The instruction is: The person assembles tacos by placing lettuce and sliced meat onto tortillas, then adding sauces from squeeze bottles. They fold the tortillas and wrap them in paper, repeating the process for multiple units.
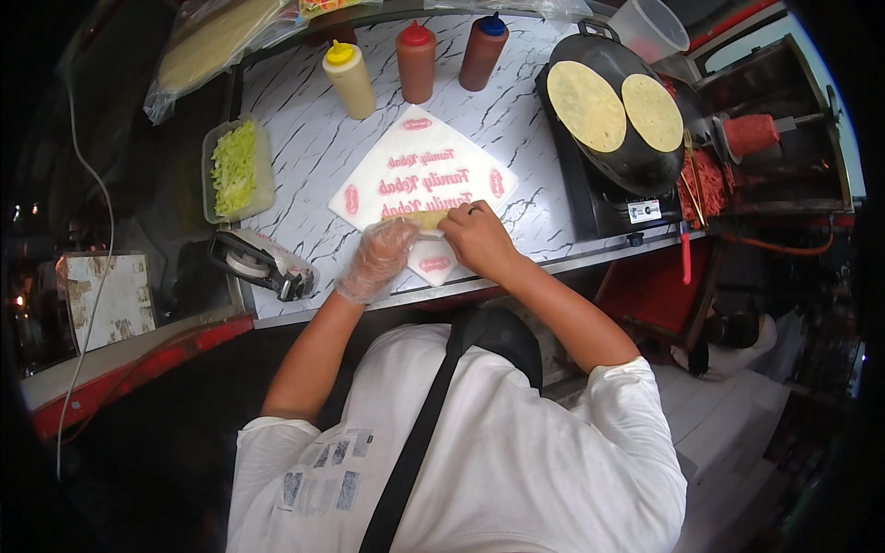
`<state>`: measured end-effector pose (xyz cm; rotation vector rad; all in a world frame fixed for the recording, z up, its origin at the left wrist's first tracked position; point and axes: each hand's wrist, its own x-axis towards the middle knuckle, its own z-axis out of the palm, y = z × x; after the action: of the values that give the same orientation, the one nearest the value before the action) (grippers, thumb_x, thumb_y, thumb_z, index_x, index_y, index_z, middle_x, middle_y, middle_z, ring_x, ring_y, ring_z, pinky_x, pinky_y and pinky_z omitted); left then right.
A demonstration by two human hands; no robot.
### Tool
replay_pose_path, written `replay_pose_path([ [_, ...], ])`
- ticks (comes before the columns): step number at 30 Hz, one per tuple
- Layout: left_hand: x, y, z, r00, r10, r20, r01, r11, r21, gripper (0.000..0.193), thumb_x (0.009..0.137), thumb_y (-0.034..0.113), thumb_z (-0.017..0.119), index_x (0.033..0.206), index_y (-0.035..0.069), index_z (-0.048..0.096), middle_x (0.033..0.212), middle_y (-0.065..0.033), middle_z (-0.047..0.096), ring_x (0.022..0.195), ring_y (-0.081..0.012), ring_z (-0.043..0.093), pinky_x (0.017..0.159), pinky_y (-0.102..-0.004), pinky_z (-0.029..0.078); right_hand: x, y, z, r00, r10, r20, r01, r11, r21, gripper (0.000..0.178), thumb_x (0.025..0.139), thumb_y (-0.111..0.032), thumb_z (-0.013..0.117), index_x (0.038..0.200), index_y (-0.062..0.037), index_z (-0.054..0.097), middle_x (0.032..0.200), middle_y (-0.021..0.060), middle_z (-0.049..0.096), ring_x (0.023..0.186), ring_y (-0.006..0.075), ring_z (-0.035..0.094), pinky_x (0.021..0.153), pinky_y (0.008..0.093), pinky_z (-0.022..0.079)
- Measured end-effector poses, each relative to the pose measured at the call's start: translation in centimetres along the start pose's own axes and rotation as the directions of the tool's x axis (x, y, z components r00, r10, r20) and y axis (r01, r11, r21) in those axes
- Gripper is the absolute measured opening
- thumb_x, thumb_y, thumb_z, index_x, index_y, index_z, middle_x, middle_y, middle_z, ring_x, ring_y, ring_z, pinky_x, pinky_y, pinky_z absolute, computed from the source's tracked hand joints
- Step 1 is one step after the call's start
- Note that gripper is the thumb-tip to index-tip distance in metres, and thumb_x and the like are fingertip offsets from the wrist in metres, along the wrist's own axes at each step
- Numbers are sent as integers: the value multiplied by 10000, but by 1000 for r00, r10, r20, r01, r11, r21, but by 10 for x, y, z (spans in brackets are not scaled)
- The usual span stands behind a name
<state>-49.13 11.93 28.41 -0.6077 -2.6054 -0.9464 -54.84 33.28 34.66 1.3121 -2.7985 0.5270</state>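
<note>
A white wrapping paper (369, 177) with red print lies cornerwise on the marble-patterned counter. Across its lower half rests a yellowish rolled tortilla (426, 220), mostly covered by my fingers. My left hand (380, 251), in a clear plastic glove, closes on the roll's left end. Bare but for a dark ring, my right hand (478, 241) holds the right end with curled fingers. The paper's near corner (433, 264) shows between my wrists. Any filling in the roll is hidden.
Lettuce fills a plastic tub (265, 175) at left, above a tape dispenser (263, 265). Yellow (350, 81), red (416, 64) and blue-capped (483, 53) sauce bottles stand behind. Two flat tortillas (586, 106) lie on a black griddle (636, 170). Meat on a spit (749, 135) is far right.
</note>
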Motion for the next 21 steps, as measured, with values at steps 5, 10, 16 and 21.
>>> replay_pose_path([
  [5,48,-4,2,985,-170,-18,169,985,-25,92,791,13,704,854,28,638,903,-125,619,825,-335,635,710,-444,518,42,19,12,890,406,207,-423,905,48,86,826,-173,717,828,-93,746,965,99,646,908,280,635,789,402,440],
  [10,68,-9,-12,999,24,27,-27,995,100,142,786,36,709,912,37,643,882,-123,602,869,-316,616,751,-427,530,57,26,18,917,392,81,-386,919,-77,107,813,-183,750,823,-76,759,995,128,652,1020,309,617,811,477,443],
  [16,40,-6,-8,978,203,54,-210,952,224,249,847,75,705,1087,24,663,1001,-144,671,932,-320,657,818,-405,558,66,27,22,882,466,74,-452,880,-147,151,762,-197,805,831,-72,755,999,120,648,1031,296,606,851,474,433],
  [21,40,-10,-4,981,168,91,-185,957,225,273,878,102,694,1137,27,651,1013,-148,690,933,-325,667,822,-413,558,60,34,12,925,380,-16,-380,925,15,250,766,-223,803,937,-60,721,1019,117,653,1033,299,600,856,461,438],
])
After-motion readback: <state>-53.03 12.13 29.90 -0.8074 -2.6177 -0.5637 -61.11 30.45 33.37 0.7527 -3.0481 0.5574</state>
